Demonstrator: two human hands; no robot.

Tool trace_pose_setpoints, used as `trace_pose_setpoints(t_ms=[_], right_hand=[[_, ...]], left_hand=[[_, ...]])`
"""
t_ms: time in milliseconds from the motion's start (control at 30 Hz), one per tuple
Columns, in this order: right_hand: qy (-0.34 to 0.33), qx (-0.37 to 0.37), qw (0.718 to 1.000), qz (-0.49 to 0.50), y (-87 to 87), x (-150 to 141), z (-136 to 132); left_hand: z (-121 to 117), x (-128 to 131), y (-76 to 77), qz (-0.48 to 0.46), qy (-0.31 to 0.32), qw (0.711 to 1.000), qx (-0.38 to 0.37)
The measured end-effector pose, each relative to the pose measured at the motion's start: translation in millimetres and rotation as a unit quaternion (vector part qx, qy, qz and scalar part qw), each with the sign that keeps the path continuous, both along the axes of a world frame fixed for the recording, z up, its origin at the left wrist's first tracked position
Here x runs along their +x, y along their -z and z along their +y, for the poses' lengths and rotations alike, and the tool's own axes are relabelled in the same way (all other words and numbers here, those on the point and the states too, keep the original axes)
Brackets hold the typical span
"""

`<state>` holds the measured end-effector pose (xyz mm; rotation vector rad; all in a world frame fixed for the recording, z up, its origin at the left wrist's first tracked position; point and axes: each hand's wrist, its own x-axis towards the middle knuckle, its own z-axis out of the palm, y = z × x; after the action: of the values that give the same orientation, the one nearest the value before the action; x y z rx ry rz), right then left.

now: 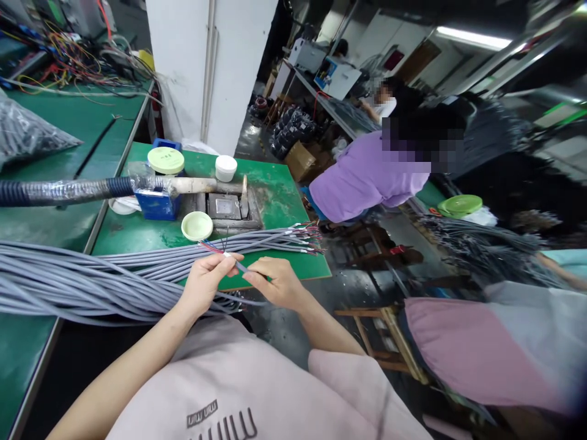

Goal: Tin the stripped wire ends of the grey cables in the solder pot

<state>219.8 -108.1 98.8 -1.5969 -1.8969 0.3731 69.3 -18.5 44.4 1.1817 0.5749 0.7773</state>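
Between my two hands runs one grey cable [241, 267], its stripped end with thin coloured wires [211, 246] pointing up and left. My left hand [208, 278] pinches it close to that stripped end, by a white wrap. Around the grey jacket, a little to the right, the fingers of my right hand [275, 280] are closed. Just behind and beneath my hands lies a thick bundle of grey cables [114, 275], reaching left across the table. Several of their stripped ends [302, 235] show red and dark wires near the table's right edge.
Beyond the bundle, a small metal pot [224, 206] sits in a grey frame, with a hose [68, 190] ending over it. An open pale cup [197, 226], a white jar [226, 167] and a blue box [158, 205] stand nearby. A person in purple [358, 174] sits to the right.
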Motion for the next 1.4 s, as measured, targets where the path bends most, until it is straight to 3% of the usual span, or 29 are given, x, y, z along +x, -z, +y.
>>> trace_pose_setpoints(t_ms=[167,367,533,767,1067,1400], right_hand=[[-0.021,-0.071,0.995,0.066,-4.6,5,1],[0.025,-0.1,0.988,0.119,-5.3,-4,0],[0.05,-0.098,0.978,0.175,0.7,-4,-2],[0.101,-0.117,0.941,0.303,14.1,6,-9],[0.136,-0.102,0.939,0.299,16.4,2,-12],[0.123,-0.098,0.922,0.353,23.5,1,-13]], left_hand=[[-3,3,-0.9,0.009,0.041,0.999,0.029],[-6,8,3.1,-0.019,-0.001,0.998,-0.054],[-11,12,1.1,-0.014,0.008,0.997,-0.082],[-10,17,-6.9,-0.056,0.012,0.991,-0.118],[-7,20,-18.2,-0.079,0.011,0.984,-0.158],[-6,27,-22.1,-0.077,-0.016,0.984,-0.157]])
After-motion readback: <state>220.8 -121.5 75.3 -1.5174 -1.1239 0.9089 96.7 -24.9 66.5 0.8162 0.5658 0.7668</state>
